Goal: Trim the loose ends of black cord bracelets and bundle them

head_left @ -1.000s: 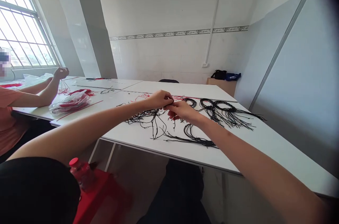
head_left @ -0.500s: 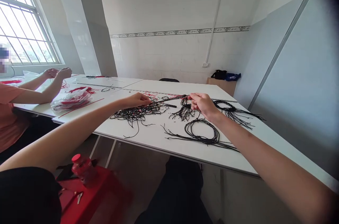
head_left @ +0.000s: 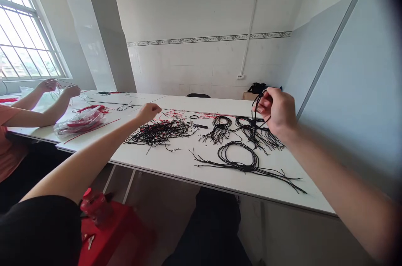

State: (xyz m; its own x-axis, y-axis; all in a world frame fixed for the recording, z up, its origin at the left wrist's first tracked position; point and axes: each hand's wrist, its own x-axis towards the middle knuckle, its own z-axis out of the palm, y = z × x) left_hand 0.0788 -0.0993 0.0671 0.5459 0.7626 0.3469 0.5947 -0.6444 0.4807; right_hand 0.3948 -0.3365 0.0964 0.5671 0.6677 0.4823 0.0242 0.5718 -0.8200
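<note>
My right hand (head_left: 278, 109) is raised over the right part of the table, its fingers closed on black cords (head_left: 256, 102) that hang down from them. On the left, my left hand (head_left: 150, 112) pinches the end of a thin dark cord above a tangled pile of black cords (head_left: 160, 132). Below my right hand lies a black cord bundle (head_left: 251, 125), with a smaller looped bundle (head_left: 221, 125) to its left. Nearer the front edge rests a large black coil (head_left: 240, 156) with its ends spread out. A small black bar-like object (head_left: 201, 126) lies mid-table.
Red cords (head_left: 176, 114) lie behind the pile. A plastic bag with red contents (head_left: 84, 120) is at left, beside a person's forearms (head_left: 52, 109) and hands holding thin cords. A red stool (head_left: 121, 232) with a red bottle (head_left: 96, 205) stands below the white table (head_left: 176, 170).
My right hand has moved right and up with black cords. My left hand has moved left and slightly up. The black strands no longer stretch between my hands.
</note>
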